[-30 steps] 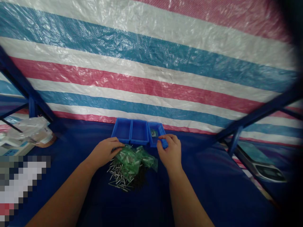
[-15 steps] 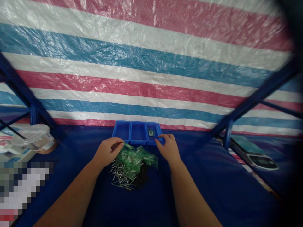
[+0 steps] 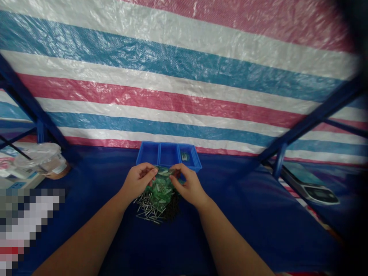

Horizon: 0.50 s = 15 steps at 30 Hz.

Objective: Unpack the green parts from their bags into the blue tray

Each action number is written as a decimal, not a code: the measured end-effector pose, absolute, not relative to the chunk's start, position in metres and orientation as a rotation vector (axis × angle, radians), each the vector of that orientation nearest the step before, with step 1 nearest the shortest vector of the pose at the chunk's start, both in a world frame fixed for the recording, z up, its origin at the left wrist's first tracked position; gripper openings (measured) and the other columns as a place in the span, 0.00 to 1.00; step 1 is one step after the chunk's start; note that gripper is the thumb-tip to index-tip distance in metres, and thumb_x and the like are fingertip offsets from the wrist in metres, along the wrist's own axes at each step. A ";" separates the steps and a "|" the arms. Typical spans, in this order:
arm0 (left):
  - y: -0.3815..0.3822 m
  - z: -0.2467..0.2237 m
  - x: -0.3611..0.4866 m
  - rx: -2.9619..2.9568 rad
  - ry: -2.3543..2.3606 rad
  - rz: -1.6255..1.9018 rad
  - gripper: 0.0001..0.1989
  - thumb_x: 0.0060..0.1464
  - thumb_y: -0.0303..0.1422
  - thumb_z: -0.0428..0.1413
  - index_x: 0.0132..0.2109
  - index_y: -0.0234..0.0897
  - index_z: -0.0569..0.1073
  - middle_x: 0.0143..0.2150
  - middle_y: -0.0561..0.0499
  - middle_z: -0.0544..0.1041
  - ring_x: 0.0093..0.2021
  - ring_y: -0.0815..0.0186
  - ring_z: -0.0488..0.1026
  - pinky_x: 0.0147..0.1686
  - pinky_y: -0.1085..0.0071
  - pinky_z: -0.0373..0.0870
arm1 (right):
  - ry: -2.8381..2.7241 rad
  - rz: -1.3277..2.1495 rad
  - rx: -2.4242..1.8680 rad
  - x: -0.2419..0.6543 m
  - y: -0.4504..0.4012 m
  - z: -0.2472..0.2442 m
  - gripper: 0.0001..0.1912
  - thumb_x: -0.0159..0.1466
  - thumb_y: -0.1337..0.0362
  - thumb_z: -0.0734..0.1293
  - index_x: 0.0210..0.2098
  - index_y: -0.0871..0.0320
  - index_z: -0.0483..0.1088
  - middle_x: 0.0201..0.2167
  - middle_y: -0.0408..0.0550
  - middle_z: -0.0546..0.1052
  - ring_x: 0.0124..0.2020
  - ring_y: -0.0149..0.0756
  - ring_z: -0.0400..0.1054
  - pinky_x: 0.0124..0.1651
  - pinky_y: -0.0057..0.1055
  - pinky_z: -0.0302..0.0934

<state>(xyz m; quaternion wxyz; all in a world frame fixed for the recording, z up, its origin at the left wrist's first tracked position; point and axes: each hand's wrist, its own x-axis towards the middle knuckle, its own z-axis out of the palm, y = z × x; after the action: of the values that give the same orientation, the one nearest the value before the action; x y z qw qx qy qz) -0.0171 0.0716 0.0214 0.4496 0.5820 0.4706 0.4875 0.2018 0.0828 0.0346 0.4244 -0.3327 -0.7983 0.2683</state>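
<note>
Left hand (image 3: 138, 181) and right hand (image 3: 187, 186) meeting over a green plastic bag (image 3: 161, 188), both grips clenched on it from either side, just above a loose heap of metal pins (image 3: 150, 207) on the blue-covered counter (image 3: 244, 218). Just beyond, a blue three-compartment tray (image 3: 168, 154), with a small item (image 3: 185, 156) in the compartment on the right.

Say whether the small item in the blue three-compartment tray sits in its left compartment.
No, the small greenish item lies in the right compartment of the blue tray.
</note>
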 end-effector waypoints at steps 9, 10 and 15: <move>0.073 0.018 -0.020 1.547 1.223 1.176 0.17 0.61 0.45 0.55 0.36 0.35 0.74 0.22 0.56 0.67 0.21 0.72 0.61 0.22 0.75 0.57 | -1.751 1.071 -0.855 0.196 0.089 0.023 0.13 0.64 0.58 0.68 0.47 0.55 0.70 0.31 0.43 0.74 0.30 0.32 0.69 0.35 0.31 0.67; 0.073 0.018 -0.022 1.597 1.244 1.183 0.17 0.61 0.45 0.55 0.36 0.35 0.75 0.23 0.56 0.67 0.22 0.71 0.62 0.23 0.75 0.57 | -1.749 1.066 -0.868 0.197 0.091 0.022 0.12 0.64 0.58 0.69 0.45 0.55 0.71 0.31 0.43 0.75 0.30 0.32 0.69 0.35 0.31 0.67; 0.078 0.024 -0.043 2.009 1.474 1.043 0.13 0.63 0.40 0.52 0.36 0.37 0.76 0.25 0.54 0.71 0.26 0.68 0.66 0.28 0.72 0.60 | -1.635 0.746 -0.998 0.215 0.104 0.023 0.08 0.64 0.58 0.68 0.37 0.56 0.74 0.30 0.45 0.76 0.30 0.34 0.70 0.35 0.32 0.66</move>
<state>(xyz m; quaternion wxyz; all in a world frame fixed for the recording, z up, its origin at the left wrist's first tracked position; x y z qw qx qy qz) -0.0429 0.0783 0.0240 0.2185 0.7258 0.5325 0.3767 0.2149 0.1038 0.0231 0.5166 -0.4158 -0.6809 0.3107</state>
